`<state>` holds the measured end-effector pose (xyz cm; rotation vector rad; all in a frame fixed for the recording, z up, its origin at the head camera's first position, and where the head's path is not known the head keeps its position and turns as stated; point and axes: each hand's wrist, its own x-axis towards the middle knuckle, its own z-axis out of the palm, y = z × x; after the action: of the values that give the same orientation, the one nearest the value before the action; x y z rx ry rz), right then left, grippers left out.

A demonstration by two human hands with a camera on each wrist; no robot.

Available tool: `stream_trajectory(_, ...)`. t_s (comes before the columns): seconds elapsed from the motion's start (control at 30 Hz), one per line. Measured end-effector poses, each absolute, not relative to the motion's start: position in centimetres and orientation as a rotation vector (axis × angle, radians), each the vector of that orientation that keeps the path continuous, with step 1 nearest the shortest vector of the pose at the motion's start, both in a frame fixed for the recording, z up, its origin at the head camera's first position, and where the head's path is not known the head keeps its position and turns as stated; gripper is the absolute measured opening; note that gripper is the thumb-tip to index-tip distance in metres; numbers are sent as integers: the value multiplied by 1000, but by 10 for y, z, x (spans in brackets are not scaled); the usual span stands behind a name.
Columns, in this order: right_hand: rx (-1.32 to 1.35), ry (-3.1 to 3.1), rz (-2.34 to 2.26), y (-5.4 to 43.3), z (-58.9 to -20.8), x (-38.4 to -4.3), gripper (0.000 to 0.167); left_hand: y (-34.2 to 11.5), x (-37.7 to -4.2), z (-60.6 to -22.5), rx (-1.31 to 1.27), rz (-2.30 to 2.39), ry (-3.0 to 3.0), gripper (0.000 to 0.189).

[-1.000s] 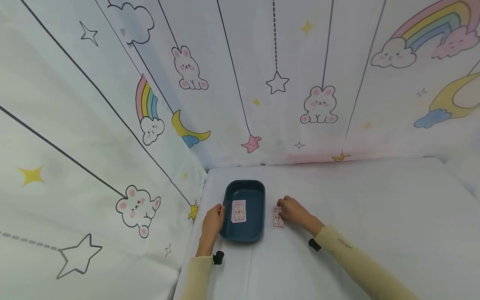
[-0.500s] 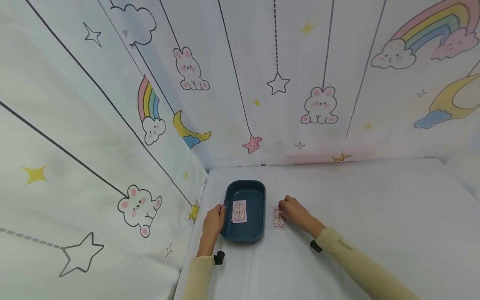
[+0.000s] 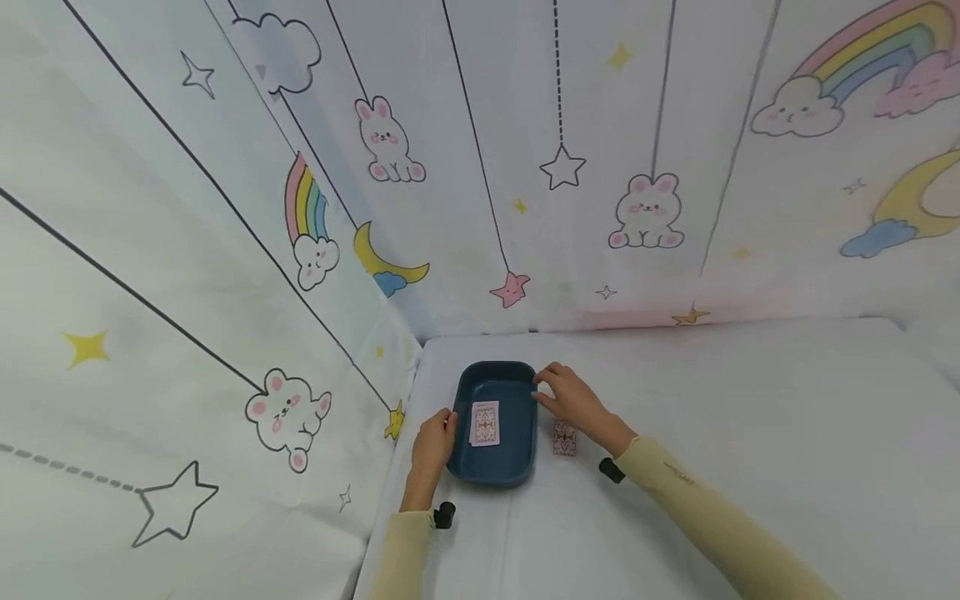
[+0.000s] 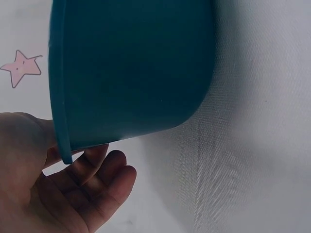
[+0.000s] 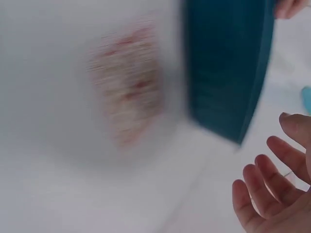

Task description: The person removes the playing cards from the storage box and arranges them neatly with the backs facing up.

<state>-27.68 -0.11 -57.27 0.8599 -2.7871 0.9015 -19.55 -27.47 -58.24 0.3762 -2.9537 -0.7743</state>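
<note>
While the white table carries it all, the dk blue tray sits toward its L end. L hand grips the tray's L rim, fingers & thumb curled round it. R hand is by the R rim, fingers spread loosely; can't tell if touching. Patterned cards lie overlapped in the tray, L of ctr; another card (poss. >1) is on the table, R of tray, partly behind R hand.

Head view's high, facing forward and down; wrist views (right in close!) share the tray from outside.
</note>
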Motion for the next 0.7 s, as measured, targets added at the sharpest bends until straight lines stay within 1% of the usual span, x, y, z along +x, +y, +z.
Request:
stream_trajectory(0.13,975,-2735,894,-31,-553,-282,30,-273,-197,-581,372,-773,-2945,25)
stream_trajectory(0.27,1084,-2698,823,-57,-546,-283,30,-271,-197,-582,333,-780,-2950,24)
stream_trajectory(0.43,1172,-2761,676,-89,-547,-284,34,-272,-196,-583,316,-798,-2942,24)
stream_trajectory(0.6,1245,-2956,469,-115,-553,-285,42,-275,-196,-584,319,-764,-2925,24)
stream_trajectory(0.63,1253,-2996,435,-119,-555,-285,41,-276,-196,-585,319,-758,-2921,24)
stream_trajectory(0.7,1262,-3078,361,-123,-558,-285,47,-277,-197,-585,315,-748,-2913,24)
